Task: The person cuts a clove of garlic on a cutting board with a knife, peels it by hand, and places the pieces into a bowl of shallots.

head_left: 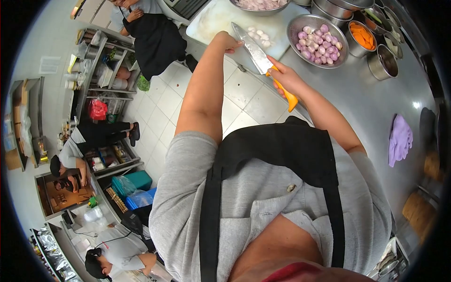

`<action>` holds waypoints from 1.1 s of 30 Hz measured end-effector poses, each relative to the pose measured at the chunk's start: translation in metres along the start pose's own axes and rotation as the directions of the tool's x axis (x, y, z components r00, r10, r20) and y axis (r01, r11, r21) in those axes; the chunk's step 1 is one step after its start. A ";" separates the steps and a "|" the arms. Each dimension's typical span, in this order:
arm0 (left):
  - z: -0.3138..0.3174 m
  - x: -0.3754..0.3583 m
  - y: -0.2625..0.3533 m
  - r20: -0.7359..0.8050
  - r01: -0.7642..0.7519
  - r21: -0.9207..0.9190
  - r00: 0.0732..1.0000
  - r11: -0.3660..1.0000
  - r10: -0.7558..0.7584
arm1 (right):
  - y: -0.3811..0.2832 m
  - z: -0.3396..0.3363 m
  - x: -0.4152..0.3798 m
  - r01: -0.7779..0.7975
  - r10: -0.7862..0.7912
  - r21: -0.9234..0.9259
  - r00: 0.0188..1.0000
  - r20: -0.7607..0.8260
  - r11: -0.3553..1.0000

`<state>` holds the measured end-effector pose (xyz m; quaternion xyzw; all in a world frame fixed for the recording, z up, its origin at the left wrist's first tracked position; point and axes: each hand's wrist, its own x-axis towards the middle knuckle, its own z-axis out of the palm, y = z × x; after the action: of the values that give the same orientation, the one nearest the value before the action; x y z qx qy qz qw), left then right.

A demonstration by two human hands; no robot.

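My right hand (286,79) is closed around the orange handle of a large knife (253,49), whose blade lies across the near part of a white cutting board (211,26). Beside the blade, my left hand (229,43) has its fingers pressed together at the board's edge; whatever is between them is too small to tell. Several peeled white shallots (260,36) rest on the board just beyond the blade. A steel colander (292,35) of purple-skinned shallots (320,44) stands right of the board. Pale cut pieces (261,3) fill a metal bowl at the top.
Orange pieces (361,36) fill a metal pot, near another pot (383,65) and stacked containers. Purple gloves (400,139) lie on the steel counter (357,94). A person in a black apron (152,42) stands beyond my left arm. Other people work by shelves at left.
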<state>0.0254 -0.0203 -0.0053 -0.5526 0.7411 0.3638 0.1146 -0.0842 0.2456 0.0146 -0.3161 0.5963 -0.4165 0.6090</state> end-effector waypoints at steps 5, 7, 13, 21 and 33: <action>0.000 -0.032 0.003 -0.129 -0.112 -0.102 0.987 0.988 0.098 | -0.001 0.001 -0.022 -0.033 0.035 -0.074 0.999 0.015 0.997; 0.003 -0.030 0.001 -0.158 -0.122 -0.166 0.983 0.979 0.095 | 0.006 -0.001 -0.031 -0.097 0.102 -0.078 0.993 0.058 0.992; -0.002 -0.007 -0.009 -0.096 -0.096 -0.248 0.993 0.964 0.074 | 0.003 -0.014 -0.046 -0.101 0.104 -0.101 0.994 0.030 0.990; -0.008 0.014 -0.002 0.018 0.054 -0.028 0.998 0.998 -0.053 | 0.008 -0.020 -0.040 -0.028 0.028 -0.011 1.000 -0.006 1.000; -0.015 0.012 0.002 0.081 0.104 -0.030 0.992 0.994 -0.101 | 0.002 -0.011 -0.022 -0.045 0.044 0.032 0.998 0.042 0.998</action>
<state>0.0233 -0.0390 -0.0006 -0.5768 0.7003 0.3917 0.1531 -0.0938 0.2670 0.0222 -0.3011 0.5834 -0.4060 0.6357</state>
